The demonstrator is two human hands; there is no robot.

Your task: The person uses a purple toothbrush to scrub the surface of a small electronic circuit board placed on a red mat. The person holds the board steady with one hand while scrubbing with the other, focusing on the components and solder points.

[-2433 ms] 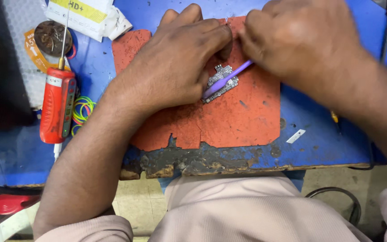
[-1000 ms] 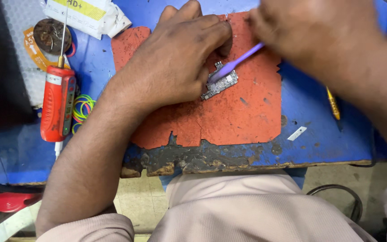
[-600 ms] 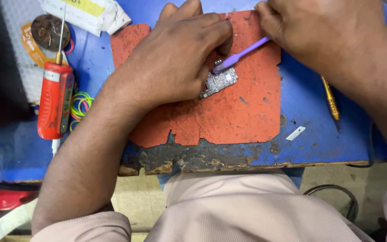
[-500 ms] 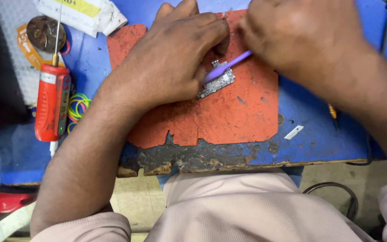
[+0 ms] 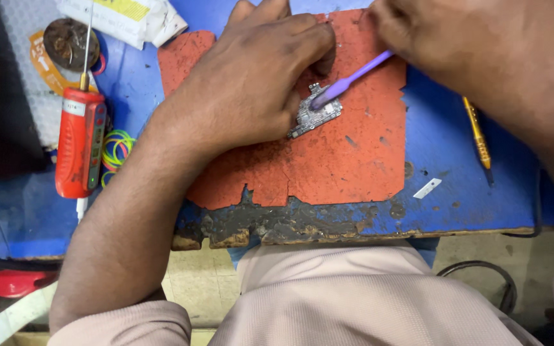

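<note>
A small silver circuit board (image 5: 316, 115) lies on a worn orange mat (image 5: 347, 160) on the blue bench. My left hand (image 5: 258, 83) presses down on the board's left end, fingers curled over it. My right hand (image 5: 469, 45) grips a purple brush-like tool (image 5: 351, 80) whose tip rests on the board's top surface.
A red-handled screwdriver tool (image 5: 79, 141) lies at the left beside coloured rubber bands (image 5: 118, 150). A yellow pen-like tool (image 5: 477, 134) lies at the right. A round dark tin (image 5: 70, 43) and white packet (image 5: 123, 16) sit at the back left. The bench's chipped front edge (image 5: 277, 227) is near my lap.
The right hand has moved the purple tool back and forth over the board in small strokes. The left hand has stayed pressed on the board.
</note>
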